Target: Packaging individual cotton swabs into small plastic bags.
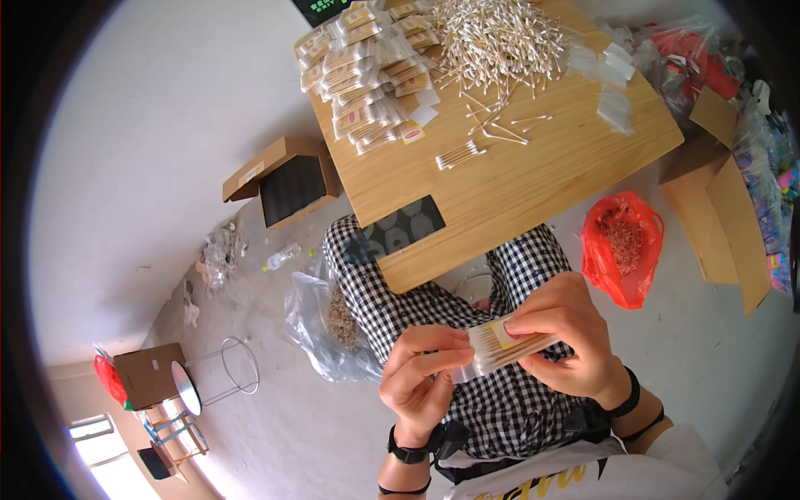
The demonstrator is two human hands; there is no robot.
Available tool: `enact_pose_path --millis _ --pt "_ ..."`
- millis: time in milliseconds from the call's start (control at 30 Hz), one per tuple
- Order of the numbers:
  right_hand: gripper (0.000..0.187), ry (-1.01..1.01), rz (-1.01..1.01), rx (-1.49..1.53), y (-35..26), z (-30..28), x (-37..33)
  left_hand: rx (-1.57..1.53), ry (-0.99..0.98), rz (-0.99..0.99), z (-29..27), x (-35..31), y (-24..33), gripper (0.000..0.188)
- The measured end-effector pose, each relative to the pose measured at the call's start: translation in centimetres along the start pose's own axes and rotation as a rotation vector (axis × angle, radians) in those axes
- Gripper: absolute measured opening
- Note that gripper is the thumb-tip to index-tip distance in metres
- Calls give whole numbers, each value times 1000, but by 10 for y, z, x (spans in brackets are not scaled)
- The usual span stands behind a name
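Above my lap I hold a clear plastic packet of cotton swabs [493, 348] with both hands. My left hand [421, 371] pinches the packet's left end, where the clear plastic shows. My right hand [571, 337] grips the other end, its thumb and fingers around the yellow label. On the wooden table [533, 187] ahead lies a small row of swabs [460, 155]. Behind it spreads a big heap of loose cotton swabs [500, 46]. Filled swab packets [362, 79] are stacked to the heap's left, and flat clear bags [615, 108] lie to its right.
A dark glossy rectangle [404, 229] is at the table's near left corner. A red bag [625, 250] and an open cardboard box [721, 217] stand on the right. On the floor at left are a clear bag [321, 325], another box [287, 183] and a stool [187, 387].
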State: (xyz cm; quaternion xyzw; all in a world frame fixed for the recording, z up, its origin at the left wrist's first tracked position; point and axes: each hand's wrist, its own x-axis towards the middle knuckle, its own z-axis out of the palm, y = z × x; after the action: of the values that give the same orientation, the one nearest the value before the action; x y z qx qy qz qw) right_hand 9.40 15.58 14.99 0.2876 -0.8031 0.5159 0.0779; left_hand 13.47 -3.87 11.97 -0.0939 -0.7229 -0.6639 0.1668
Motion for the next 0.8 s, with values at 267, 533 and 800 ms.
enact_pose_path --millis 267,533,800 --pt "43 66 -20 61 7 2 -6 245 27 259 0 -2 7 27" --pt "48 129 -9 113 8 5 -7 270 68 316 2 -5 8 26" --pt "55 121 49 236 7 6 -13 118 99 7 5 -10 4 21"
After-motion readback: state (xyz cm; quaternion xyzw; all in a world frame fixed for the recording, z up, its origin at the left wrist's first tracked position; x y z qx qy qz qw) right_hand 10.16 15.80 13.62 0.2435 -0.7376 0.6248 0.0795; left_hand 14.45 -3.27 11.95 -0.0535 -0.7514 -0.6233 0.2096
